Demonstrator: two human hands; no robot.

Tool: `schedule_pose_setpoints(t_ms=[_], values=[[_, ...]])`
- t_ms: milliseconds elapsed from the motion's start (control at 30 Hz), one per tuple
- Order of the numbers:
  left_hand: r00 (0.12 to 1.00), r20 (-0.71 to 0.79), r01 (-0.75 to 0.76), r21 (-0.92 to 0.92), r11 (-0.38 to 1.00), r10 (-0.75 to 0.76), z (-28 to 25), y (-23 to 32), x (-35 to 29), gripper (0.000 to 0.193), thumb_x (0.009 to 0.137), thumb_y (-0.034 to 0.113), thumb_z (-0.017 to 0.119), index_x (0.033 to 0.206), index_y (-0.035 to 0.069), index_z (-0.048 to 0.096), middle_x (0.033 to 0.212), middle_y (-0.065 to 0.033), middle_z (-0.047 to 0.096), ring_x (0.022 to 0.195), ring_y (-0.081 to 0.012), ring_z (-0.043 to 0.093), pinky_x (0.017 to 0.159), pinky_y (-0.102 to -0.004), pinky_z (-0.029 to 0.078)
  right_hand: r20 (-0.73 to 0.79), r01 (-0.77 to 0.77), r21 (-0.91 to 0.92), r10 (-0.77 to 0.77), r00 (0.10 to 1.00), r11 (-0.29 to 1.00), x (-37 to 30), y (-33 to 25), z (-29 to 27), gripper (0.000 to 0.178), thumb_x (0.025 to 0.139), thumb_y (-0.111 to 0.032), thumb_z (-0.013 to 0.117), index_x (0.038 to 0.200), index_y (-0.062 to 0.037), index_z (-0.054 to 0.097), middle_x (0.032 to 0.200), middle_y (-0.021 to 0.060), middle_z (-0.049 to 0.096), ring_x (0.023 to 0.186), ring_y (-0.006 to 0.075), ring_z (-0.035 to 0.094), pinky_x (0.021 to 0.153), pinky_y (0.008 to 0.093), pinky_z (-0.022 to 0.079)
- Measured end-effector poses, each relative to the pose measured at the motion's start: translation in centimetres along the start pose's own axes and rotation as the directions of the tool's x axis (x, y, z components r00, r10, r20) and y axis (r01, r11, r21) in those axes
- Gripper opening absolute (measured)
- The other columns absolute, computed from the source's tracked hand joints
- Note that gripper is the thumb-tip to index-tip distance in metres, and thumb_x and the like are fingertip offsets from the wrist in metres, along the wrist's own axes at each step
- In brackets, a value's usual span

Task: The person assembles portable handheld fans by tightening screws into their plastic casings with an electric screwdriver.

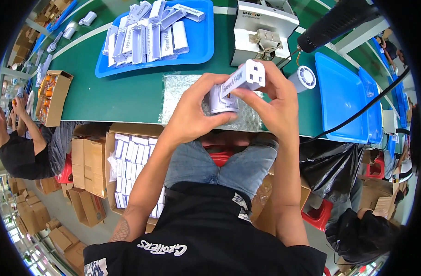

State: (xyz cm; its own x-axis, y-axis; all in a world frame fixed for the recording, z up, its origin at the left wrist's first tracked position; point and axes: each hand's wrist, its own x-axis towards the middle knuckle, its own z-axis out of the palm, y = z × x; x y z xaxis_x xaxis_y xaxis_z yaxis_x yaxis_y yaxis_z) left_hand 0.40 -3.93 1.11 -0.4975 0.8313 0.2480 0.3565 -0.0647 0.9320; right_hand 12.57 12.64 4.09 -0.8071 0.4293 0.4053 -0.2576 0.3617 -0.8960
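Note:
My left hand (pixel 190 112) is closed around a white round fan body (pixel 216 102), thumb and fingers on its sides. My right hand (pixel 279 103) grips a white rectangular handle shell (pixel 244 79) with printed lettering, tilted against the top of the fan body. Both parts touch over a sheet of bubble wrap (pixel 173 94) at the table's near edge; whether they are joined is hard to make out. Just right of my right hand stands another white fan part (pixel 305 78) with a round slotted grille.
A blue tray (pixel 206 39) heaped with white handle shells lies at the back left. A white metal machine (pixel 265 23) stands behind my hands; a black electric screwdriver (pixel 334 27) hangs beside it. Blue trays (pixel 344 101), a box of orange-and-metal parts (pixel 58 99) and co-workers flank me.

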Motion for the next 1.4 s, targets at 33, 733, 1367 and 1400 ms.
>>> schedule_pose_setpoints(t_ms=[33, 733, 1367, 1400], values=[[1.000, 0.004, 0.003, 0.012, 1.000, -0.003, -0.1, -0.2, -0.1, 0.072, 0.074, 0.012, 0.093, 0.139, 0.003, 0.062, 0.126, -0.0071, 0.066, 0.119, -0.0196, 0.063, 0.106, -0.0338, 0.048, 0.007, -0.004, 0.002, 0.004, 1.000, 1.000, -0.2, 0.2, 0.0, 0.043, 0.083, -0.005, 0.087, 0.122, 0.0005, 0.070, 0.105, 0.0096, 0.077, 0.095, 0.0180, 0.077, 0.085, 0.0328, 0.062], [1.000, 0.004, 0.008, 0.038, 0.999, -0.009, 0.4, 0.0, 0.6, 0.070, 0.072, 0.011, 0.091, 0.136, 0.003, 0.064, 0.127, -0.0092, 0.067, 0.118, -0.0212, 0.064, 0.105, -0.0347, 0.048, -0.021, 0.024, -0.069, -0.026, 0.999, 0.997, -0.7, 0.3, -1.0, 0.042, 0.078, -0.003, 0.086, 0.117, 0.0012, 0.073, 0.112, 0.0131, 0.078, 0.102, 0.0254, 0.077, 0.090, 0.0352, 0.060], [0.979, -0.170, 0.125, 0.058, 0.990, -0.113, -2.5, -1.8, -1.7, 0.070, 0.089, 0.015, 0.083, 0.149, -0.003, 0.054, 0.142, -0.0128, 0.063, 0.126, -0.0258, 0.061, 0.111, -0.0399, 0.046, -0.437, 0.420, -0.634, -0.749, 0.498, 0.649, 4.9, -3.7, -2.7, 0.038, 0.082, -0.002, 0.070, 0.119, 0.0007, 0.061, 0.108, 0.0184, 0.060, 0.104, 0.0366, 0.061, 0.094, 0.0436, 0.050], [0.967, -0.256, 0.035, 0.062, 0.997, -0.018, -2.1, -1.7, -1.8, 0.069, 0.086, 0.015, 0.084, 0.146, -0.003, 0.057, 0.137, -0.0120, 0.064, 0.121, -0.0236, 0.062, 0.108, -0.0389, 0.048, -0.452, 0.313, -0.608, -0.642, 0.619, 0.730, 2.9, -3.6, -3.9, 0.038, 0.084, -0.005, 0.075, 0.120, -0.0014, 0.063, 0.111, 0.0168, 0.064, 0.107, 0.0346, 0.063, 0.095, 0.0432, 0.052]])
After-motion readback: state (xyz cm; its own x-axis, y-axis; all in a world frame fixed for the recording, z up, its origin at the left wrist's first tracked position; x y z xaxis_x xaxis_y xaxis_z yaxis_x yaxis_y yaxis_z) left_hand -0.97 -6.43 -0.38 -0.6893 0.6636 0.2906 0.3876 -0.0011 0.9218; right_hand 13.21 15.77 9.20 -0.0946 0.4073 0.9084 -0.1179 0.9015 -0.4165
